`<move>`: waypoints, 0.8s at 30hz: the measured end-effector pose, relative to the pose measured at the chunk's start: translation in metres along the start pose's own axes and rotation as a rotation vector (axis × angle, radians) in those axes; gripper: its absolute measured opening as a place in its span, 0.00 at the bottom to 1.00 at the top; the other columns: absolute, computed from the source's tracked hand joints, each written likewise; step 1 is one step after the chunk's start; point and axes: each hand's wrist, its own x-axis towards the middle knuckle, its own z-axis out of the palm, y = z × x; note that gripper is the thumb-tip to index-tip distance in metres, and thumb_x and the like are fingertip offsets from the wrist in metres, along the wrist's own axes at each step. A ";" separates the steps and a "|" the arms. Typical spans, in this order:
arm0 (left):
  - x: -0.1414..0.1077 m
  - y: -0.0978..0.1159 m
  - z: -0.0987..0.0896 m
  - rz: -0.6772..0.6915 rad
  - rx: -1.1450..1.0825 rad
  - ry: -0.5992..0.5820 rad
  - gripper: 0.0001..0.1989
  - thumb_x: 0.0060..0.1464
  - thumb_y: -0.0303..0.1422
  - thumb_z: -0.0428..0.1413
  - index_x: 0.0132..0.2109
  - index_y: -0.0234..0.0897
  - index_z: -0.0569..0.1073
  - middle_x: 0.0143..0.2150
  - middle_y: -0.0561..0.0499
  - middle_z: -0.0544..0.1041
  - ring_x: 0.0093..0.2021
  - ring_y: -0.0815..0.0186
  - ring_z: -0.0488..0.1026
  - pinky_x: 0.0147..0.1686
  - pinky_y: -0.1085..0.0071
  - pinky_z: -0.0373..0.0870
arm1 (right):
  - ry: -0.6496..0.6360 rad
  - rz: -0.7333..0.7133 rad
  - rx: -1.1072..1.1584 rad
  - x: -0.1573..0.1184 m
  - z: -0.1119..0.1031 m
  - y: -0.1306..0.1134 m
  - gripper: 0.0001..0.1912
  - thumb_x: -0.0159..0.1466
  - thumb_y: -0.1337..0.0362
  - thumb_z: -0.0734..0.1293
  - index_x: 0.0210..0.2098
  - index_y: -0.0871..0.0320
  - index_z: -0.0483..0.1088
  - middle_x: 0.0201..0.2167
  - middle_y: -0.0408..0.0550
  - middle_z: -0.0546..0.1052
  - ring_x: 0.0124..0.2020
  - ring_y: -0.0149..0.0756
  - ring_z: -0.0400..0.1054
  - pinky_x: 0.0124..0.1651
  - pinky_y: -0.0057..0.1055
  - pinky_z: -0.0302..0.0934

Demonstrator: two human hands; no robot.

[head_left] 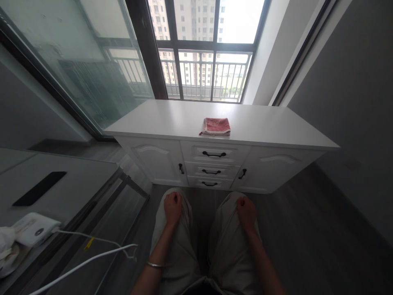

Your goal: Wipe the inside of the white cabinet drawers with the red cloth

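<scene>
the left hand (172, 208) and right hand (247, 212) rest on the knees (226, 209), curled into loose fists (nothing shows in them). a folded red towel (216, 126) lies on the white cabinet (264, 129), near the front.

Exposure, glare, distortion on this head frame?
Head view: white sky blown out through the dark-framed glass window; bare left hand and bare right hand dim but distinguishable; white panelled cabinet shows soft sheen on top, tapering downward under wide-angle perspective.
</scene>
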 end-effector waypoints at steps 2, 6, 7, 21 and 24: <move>0.000 0.001 -0.001 0.000 0.000 -0.002 0.12 0.61 0.38 0.49 0.31 0.41 0.70 0.30 0.49 0.72 0.37 0.58 0.70 0.42 0.64 0.64 | -0.005 0.010 -0.007 0.000 0.000 0.000 0.14 0.64 0.54 0.55 0.24 0.52 0.56 0.24 0.47 0.66 0.28 0.38 0.58 0.35 0.34 0.43; 0.000 0.002 -0.002 -0.003 0.000 -0.002 0.11 0.61 0.37 0.50 0.31 0.41 0.71 0.30 0.50 0.72 0.38 0.59 0.70 0.42 0.64 0.64 | -0.027 0.036 -0.030 0.001 0.000 -0.001 0.14 0.64 0.54 0.55 0.24 0.52 0.57 0.24 0.48 0.67 0.28 0.38 0.58 0.34 0.34 0.43; 0.000 0.002 -0.002 -0.005 0.001 -0.001 0.11 0.61 0.37 0.50 0.31 0.41 0.71 0.31 0.49 0.72 0.38 0.59 0.70 0.42 0.64 0.64 | -0.027 0.039 -0.034 0.001 0.000 -0.001 0.14 0.64 0.55 0.55 0.24 0.52 0.57 0.24 0.48 0.67 0.28 0.38 0.58 0.34 0.34 0.43; 0.001 0.004 -0.003 -0.008 -0.002 -0.001 0.10 0.59 0.36 0.52 0.30 0.41 0.71 0.30 0.50 0.73 0.37 0.59 0.70 0.42 0.64 0.65 | -0.027 0.028 -0.017 0.001 -0.004 -0.006 0.14 0.64 0.55 0.55 0.24 0.52 0.56 0.24 0.48 0.68 0.28 0.38 0.59 0.34 0.35 0.46; 0.000 0.004 -0.003 -0.003 -0.005 -0.006 0.09 0.58 0.35 0.51 0.31 0.41 0.71 0.31 0.49 0.74 0.38 0.59 0.71 0.43 0.63 0.65 | -0.017 0.019 -0.020 0.000 -0.003 -0.006 0.14 0.64 0.55 0.55 0.25 0.52 0.57 0.24 0.48 0.68 0.29 0.38 0.59 0.34 0.35 0.45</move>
